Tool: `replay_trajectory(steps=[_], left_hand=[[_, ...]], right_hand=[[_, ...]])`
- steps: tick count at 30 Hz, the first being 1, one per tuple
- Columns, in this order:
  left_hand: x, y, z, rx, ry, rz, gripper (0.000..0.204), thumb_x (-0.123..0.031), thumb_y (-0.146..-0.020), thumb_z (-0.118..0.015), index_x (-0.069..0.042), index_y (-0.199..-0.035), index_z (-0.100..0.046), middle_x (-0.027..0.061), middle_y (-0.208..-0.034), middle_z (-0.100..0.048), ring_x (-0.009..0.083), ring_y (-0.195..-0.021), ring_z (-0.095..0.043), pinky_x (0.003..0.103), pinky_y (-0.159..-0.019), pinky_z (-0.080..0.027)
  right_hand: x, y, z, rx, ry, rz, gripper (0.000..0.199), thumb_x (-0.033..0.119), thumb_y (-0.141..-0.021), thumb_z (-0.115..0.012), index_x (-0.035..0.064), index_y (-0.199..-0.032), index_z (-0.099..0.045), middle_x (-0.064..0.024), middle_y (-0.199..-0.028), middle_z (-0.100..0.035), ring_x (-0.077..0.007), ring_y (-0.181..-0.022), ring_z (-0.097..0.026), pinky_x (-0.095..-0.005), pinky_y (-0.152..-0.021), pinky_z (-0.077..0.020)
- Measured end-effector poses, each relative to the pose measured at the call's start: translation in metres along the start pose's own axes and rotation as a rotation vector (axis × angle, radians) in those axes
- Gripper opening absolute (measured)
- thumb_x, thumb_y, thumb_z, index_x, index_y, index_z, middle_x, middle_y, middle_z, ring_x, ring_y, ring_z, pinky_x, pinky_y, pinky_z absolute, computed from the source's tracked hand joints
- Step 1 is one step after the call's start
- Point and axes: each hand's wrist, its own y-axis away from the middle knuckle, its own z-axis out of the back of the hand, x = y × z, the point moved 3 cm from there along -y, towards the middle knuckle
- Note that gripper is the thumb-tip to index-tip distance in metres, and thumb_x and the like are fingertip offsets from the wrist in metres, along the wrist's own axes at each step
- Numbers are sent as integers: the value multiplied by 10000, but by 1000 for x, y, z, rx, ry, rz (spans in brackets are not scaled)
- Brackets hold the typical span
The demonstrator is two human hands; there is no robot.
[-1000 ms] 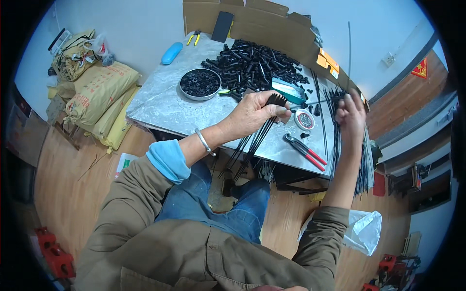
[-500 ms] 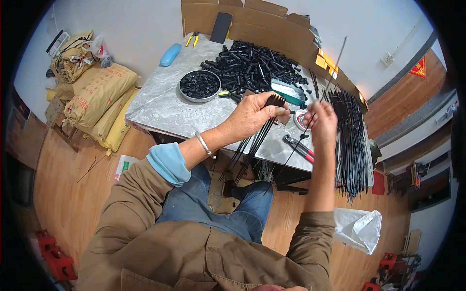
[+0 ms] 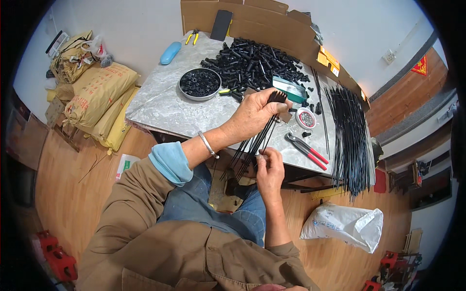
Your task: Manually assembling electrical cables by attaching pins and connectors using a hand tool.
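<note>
My left hand (image 3: pixel 257 110) is closed round a bundle of thin black rods (image 3: pixel 277 96). Their upper ends stick out in a row above my thumb, and the lower lengths slant down past the table edge. Below it, my right hand (image 3: pixel 270 175) has thumb and fingers pinched together on a thin rod beside the bundle; its fingertips partly hide the hold. Red-handled pliers (image 3: pixel 307 151) lie on the table to the right, close to a small white dish (image 3: pixel 306 118) of small bits. Beyond my left hand is a teal tray (image 3: pixel 290 90).
A heap of black tubular parts (image 3: pixel 252 63) covers the table's back, before a cardboard screen (image 3: pixel 272 26). At left stand a round metal bowl (image 3: pixel 200 97) of black pieces and a blue case (image 3: pixel 170 53). Many long rods (image 3: pixel 347 145) overhang the right edge. A white sack (image 3: pixel 340 225) lies on the floor.
My right hand has come down and left from above the small dish to beside the bundle's lower lengths. The raised rod has left its upright position. My left hand has stayed almost still.
</note>
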Motion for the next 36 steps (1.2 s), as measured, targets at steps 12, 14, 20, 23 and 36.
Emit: replay_trajectory(steps=[12, 14, 20, 23, 36], left_hand=[[-3, 2, -4, 65, 170, 35, 140, -140, -946, -529, -33, -985, -611, 15, -889, -647, 66, -797, -570, 221, -752, -484], [-3, 2, -4, 63, 155, 41, 141, -136, -949, -523, -30, -989, -606, 23, -899, -652, 74, -814, -588, 225, -767, -495], [0, 1, -5, 123, 339, 108, 192, -126, -947, -519, -2, -1074, -593, 88, -978, -669, 160, -952, -640, 279, -860, -524], [-2, 0, -7, 126, 356, 109, 228, -126, -943, -525, 6, -1119, -587, 100, -980, -672, 171, -957, -644, 282, -864, -524], [-9, 2, -6, 101, 316, 161, 198, -140, -924, -566, 2, -1059, -596, 94, -917, -672, 181, -860, -668, 308, -828, -543]], right_hand=[[9, -28, 2, 1, -70, -17, 68, 29, -825, -623, -18, -873, -612, -104, -798, -591, -195, -700, -569, -295, -653, -457], [12, -33, 3, 1, -64, 0, 76, 27, -824, -623, -22, -881, -611, -109, -794, -596, -200, -708, -579, -298, -659, -463], [8, -40, 6, 42, -59, 108, 80, 13, -810, -630, -33, -875, -627, -125, -760, -607, -220, -667, -583, -301, -644, -463], [4, -40, 3, 57, -41, 129, 73, 6, -798, -635, -33, -860, -633, -141, -757, -606, -234, -657, -585, -322, -619, -450], [-69, -122, 1, 241, 259, -236, 272, 219, -856, -541, 0, -967, -660, -166, -788, -664, -267, -719, -642, -368, -632, -500]])
